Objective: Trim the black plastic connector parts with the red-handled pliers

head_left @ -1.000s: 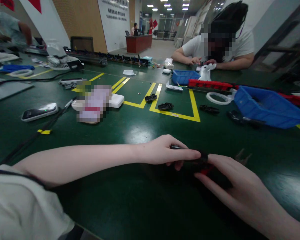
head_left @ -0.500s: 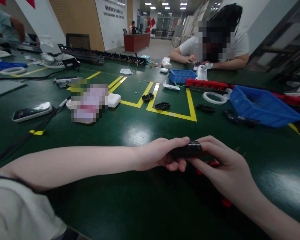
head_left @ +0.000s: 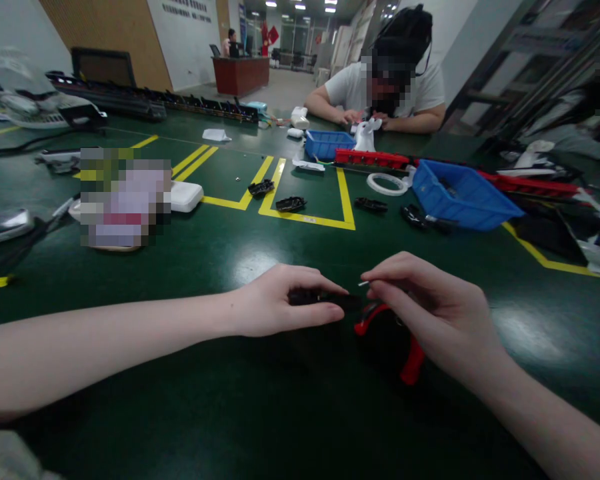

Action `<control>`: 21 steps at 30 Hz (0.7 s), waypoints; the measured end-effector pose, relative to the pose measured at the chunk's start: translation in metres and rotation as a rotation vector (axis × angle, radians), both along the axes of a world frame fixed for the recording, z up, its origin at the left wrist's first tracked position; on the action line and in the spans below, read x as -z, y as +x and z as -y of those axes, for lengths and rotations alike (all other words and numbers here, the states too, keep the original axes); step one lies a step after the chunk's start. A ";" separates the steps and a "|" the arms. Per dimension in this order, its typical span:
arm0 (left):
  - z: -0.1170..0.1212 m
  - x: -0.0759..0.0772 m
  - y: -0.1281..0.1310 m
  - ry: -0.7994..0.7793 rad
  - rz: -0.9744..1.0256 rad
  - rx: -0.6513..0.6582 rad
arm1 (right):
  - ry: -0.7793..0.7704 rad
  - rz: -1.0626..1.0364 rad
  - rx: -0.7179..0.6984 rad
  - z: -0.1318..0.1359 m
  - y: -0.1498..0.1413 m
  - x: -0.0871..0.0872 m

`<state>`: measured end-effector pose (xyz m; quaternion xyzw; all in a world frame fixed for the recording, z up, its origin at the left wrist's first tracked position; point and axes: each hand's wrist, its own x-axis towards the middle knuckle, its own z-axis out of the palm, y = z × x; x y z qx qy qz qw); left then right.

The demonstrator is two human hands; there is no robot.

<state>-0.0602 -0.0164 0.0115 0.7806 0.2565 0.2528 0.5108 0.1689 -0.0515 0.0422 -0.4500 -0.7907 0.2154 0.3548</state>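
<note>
My left hand (head_left: 270,303) lies low over the table, its thumb and fingers closed around a dark plastic part (head_left: 307,297) that is largely hidden by the fingers. Between the thumb and forefinger of my right hand (head_left: 430,293) is a thin, short white piece (head_left: 363,284), its far end inside the pinch. The piece is apart from the dark part, a little to its right. Under my right hand lies a hand tool with curved red handles (head_left: 413,360), looking like pliers; its head is hidden.
Several black plastic parts (head_left: 291,203) lie ahead near yellow tape lines. Blue bins (head_left: 460,193) stand to the right, beside a white ring (head_left: 387,185). A phone (head_left: 130,207) and white case (head_left: 186,197) are at the left. Across the table, a person (head_left: 400,87) bends over handwork.
My hands have separated, and the dark part has turned in my left hand, now gripped from above. The white piece now shows in my right hand. The view has swung right.
</note>
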 end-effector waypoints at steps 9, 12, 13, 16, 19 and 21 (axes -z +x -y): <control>0.007 0.006 0.001 0.421 -0.102 0.101 | -0.043 0.218 -0.284 0.016 0.004 -0.010; 0.007 0.005 0.002 0.393 -0.086 0.109 | -0.015 0.229 -0.284 0.017 0.002 -0.005; 0.006 0.005 0.002 0.384 -0.081 0.115 | -0.007 0.223 -0.286 0.017 0.002 -0.004; 0.006 0.004 0.002 0.362 -0.085 0.125 | -0.004 0.198 -0.274 0.018 -0.002 -0.001; 0.005 0.005 0.002 0.362 -0.107 0.138 | -0.024 0.220 -0.262 0.019 -0.006 0.000; 0.005 0.005 0.002 0.364 -0.121 0.147 | -0.027 0.235 -0.263 0.020 -0.008 0.001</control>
